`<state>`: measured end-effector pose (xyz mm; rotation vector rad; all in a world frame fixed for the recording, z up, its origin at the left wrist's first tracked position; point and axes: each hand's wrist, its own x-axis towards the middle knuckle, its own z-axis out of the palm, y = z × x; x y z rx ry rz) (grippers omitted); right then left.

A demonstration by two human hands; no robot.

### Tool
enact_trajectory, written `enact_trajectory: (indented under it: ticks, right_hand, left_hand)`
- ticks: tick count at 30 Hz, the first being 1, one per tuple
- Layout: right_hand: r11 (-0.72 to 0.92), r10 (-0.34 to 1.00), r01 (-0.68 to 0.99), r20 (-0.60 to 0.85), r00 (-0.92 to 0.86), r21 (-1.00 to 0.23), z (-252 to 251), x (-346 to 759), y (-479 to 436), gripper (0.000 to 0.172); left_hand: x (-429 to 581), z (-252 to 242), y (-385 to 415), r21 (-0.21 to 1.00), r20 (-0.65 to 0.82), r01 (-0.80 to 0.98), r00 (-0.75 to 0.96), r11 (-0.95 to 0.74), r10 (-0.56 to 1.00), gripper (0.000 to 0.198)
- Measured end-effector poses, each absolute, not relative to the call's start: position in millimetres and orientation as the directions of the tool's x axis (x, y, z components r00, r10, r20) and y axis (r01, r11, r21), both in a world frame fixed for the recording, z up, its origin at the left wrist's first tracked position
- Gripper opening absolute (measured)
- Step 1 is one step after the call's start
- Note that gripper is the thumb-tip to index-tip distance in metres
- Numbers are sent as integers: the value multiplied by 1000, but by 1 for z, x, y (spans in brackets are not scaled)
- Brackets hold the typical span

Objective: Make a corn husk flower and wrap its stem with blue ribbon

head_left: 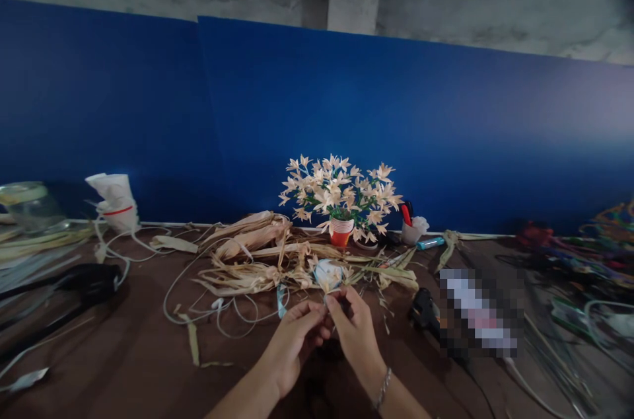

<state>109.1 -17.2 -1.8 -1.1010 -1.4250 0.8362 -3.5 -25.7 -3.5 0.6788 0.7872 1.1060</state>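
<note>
Close together above the front middle of the table are my left hand (pixel 296 343) and my right hand (pixel 355 325), both with fingers closed in a pinch. A small pale husk flower (pixel 327 287) shows at the right thumb and fingertips. What the left fingertips grip is hidden among the fingers. Just beyond them lies a round white and light-blue thing (pixel 327 271). Dry corn husks (pixel 252 250) are heaped behind it. Farther back, an orange and white cup (pixel 341 232) holds a bunch of pale husk flowers (pixel 339 191) with green stems.
To the right lie a black glue gun (pixel 424 313) and a blurred-out patch. A white earphone cable (pixel 181 303) loops on the left, near a black-handled tool (pixel 92 281), a white cup (pixel 119 211) and a glass jar (pixel 37 207). Tangled coloured material (pixel 601 247) sits far right. A blue panel (pixel 297 108) stands behind.
</note>
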Motion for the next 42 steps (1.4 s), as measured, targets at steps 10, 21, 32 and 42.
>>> enact_trajectory:
  ticks: [10, 21, 32, 42]
  right_hand:
    - [396, 879, 257, 445, 171, -881, 4, 118, -17, 9]
    - [357, 919, 252, 386, 77, -899, 4, 113, -19, 15]
    - [282, 956, 149, 291, 46, -948, 4, 115, -16, 14]
    - [301, 950, 208, 311, 15, -931, 3, 111, -20, 25]
  left_hand:
    - [-5, -3, -25, 818, -211, -500, 197, 284, 957, 16]
    - [-2, -4, -26, 887, -133, -418, 179, 198, 975, 19]
    - [-3, -6, -23, 937, -128, -300, 180, 178, 975, 22]
    - [0, -2, -25, 949, -168, -233, 197, 213, 966, 28]
